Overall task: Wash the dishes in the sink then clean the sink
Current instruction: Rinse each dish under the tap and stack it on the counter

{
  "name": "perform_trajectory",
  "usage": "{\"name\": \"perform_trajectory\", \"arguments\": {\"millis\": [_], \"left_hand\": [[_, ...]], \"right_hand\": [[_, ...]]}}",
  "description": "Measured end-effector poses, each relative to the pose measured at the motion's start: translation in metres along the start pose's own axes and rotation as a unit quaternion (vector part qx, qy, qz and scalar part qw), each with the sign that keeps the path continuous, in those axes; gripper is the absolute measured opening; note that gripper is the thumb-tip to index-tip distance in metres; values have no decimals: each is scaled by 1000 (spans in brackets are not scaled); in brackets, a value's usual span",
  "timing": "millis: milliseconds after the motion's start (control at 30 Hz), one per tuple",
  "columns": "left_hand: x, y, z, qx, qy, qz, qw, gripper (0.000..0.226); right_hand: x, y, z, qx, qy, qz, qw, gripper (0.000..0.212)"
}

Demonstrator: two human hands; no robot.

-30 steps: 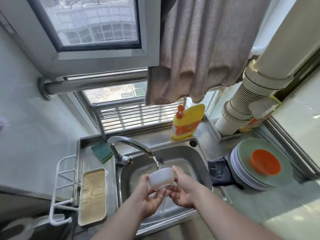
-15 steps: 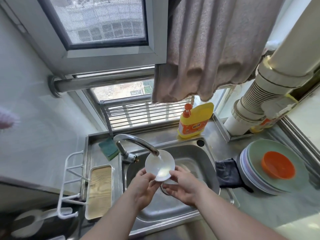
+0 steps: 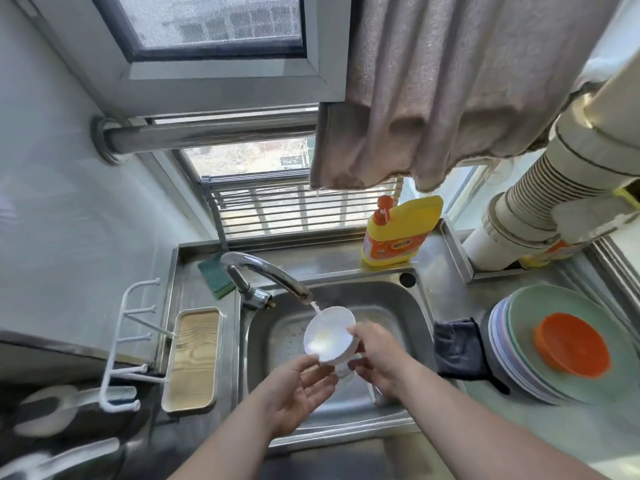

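A small white bowl [image 3: 327, 336] is held tilted over the steel sink [image 3: 420, 306], its inside facing me, under water running from the curved tap [image 3: 266, 273]. My right hand [image 3: 379, 355] grips the bowl's right rim and back. My left hand [image 3: 298, 393] lies palm up just below the bowl, its fingertips at the lower edge. Another pale object lies in the sink under the hands, mostly hidden.
A yellow dish-soap bottle [image 3: 398, 233] stands behind the sink, with a green sponge [image 3: 216, 277] at the back left. Stacked plates [image 3: 519, 375] with an orange bowl [image 3: 571, 344] sit right, beside a dark cloth [image 3: 457, 348]. A wooden tray [image 3: 194, 358] and white rack [image 3: 121, 341] lie left.
The bowl was turned from side-on to face me and raised under the tap stream. My left hand has slipped from holding its side to lying open beneath it.
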State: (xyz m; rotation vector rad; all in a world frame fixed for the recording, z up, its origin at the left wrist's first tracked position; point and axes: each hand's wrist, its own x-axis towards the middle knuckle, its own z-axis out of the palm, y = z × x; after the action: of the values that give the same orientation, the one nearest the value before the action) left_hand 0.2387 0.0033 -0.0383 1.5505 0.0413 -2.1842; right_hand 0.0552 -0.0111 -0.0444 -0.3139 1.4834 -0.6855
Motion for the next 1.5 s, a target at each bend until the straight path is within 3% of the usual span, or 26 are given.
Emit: {"name": "perform_trajectory", "arguments": {"millis": [167,267,333,400,467,567,633,800,833,867,933,1000,1067,1100,1167,1267,1500], "left_hand": [[-8,14,-14,22,54,87,994,29],[-10,23,-20,60,79,152,983,27],[-7,23,-27,149,112,211,959,40],[-4,23,-32,301,143,276,902,58],[0,22,-33,463,145,328,811,64],[9,18,-35,635,161,403,639,36],[17,13,-39,676,157,458,556,17],[26,5,-36,694,66,539,472,10],[23,4,-31,689,54,540,480,16],[17,2,-25,678,51,518,519,19],[7,-4,-10,621,47,426,656,20],[5,-7,3,486,69,336,804,22],[10,-2,15,287,88,274,914,21],[10,1,21,188,94,240,948,21],[13,10,30,38,107,193,975,20],[18,24,36,-90,96,161,978,19],[28,45,41,-194,75,168,964,28]], "right_hand": [[8,7,16,89,-41,118,988,36],[13,18,30,149,-82,128,977,31],[17,23,33,173,-88,106,975,31],[18,24,29,176,-78,62,979,34],[16,20,19,148,-62,22,987,35],[14,10,2,83,-32,9,996,25],[15,4,-7,17,-13,31,999,28],[20,2,-19,-44,-17,157,986,51],[20,3,-18,-44,-21,181,982,52],[20,4,-17,-43,-19,197,979,55],[20,8,-16,-25,-18,196,980,63],[19,11,-16,8,-32,165,986,62],[21,15,-18,26,-18,128,991,53],[22,17,-20,31,-4,112,993,47],[23,20,-26,36,18,97,994,40],[23,26,-36,38,31,103,993,32],[25,28,-57,39,37,104,993,31]]}}
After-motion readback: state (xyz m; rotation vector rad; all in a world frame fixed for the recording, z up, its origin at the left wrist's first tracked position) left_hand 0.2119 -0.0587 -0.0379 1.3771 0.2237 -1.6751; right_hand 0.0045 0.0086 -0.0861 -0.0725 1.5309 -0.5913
